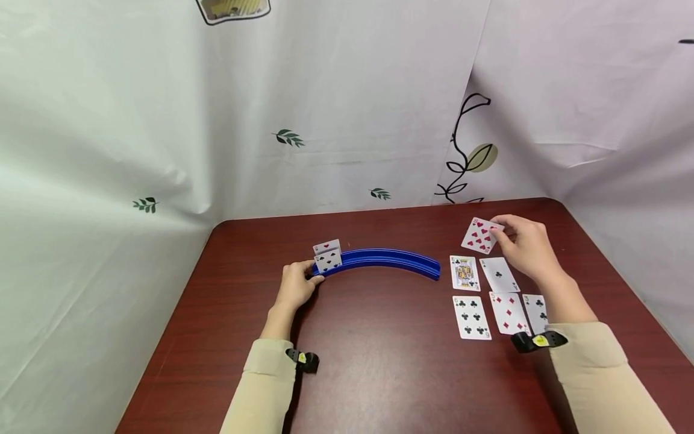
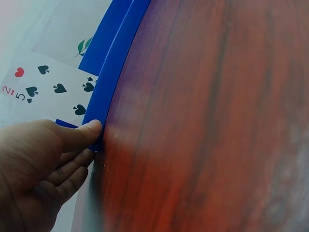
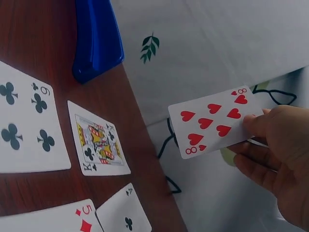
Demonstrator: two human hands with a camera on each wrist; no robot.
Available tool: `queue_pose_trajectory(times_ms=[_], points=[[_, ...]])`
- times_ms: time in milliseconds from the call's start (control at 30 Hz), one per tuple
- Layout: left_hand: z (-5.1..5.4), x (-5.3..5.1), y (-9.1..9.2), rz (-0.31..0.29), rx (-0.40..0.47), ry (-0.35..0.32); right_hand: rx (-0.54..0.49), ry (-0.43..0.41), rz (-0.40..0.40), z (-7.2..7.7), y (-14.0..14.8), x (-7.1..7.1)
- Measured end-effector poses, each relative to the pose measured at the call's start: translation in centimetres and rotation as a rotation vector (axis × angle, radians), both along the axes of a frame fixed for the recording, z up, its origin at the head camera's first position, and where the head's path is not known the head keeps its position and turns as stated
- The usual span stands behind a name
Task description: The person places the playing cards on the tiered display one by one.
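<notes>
My right hand (image 1: 525, 245) pinches the eight of hearts (image 3: 205, 121) between thumb and fingers, held up above the far right of the table, face visible. At the left end of a curved blue card holder (image 1: 390, 258), my left hand (image 1: 296, 287) grips its edge, with the thumb (image 2: 92, 127) on the near side. Two cards stand upright in that end: a five of spades (image 1: 328, 261) in front and a two of hearts (image 1: 325, 246) behind it. The lower parts of both cards are hidden by the holder.
Face up on the right of the table (image 1: 379, 361) lie the king of clubs (image 1: 464, 273), ace of clubs (image 1: 499, 274), six of clubs (image 1: 472, 317), five of diamonds (image 1: 508, 313) and three of clubs (image 1: 535, 312), partly under the right forearm. White cloth hangs behind.
</notes>
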State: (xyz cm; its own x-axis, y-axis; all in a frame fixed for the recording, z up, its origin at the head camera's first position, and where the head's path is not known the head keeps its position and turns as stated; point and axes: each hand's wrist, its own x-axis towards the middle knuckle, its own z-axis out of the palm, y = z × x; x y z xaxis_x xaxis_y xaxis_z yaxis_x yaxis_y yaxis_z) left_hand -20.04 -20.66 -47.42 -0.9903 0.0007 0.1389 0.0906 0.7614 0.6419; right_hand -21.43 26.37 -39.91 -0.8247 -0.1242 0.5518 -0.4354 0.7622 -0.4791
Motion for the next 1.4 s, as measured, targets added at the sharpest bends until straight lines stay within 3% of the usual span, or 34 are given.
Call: queue_pose_trajectory(times_ms=[533, 1400], points=[[0.0, 0.1, 0.0, -0.002, -0.001, 0.007, -0.014, 0.001, 0.077, -0.6, -3.1, -0.9], [-0.1, 0.0, -0.1, -0.008, 0.008, 0.011, -0.045, -0.003, 0.182, -0.1, -8.0, -1.5]])
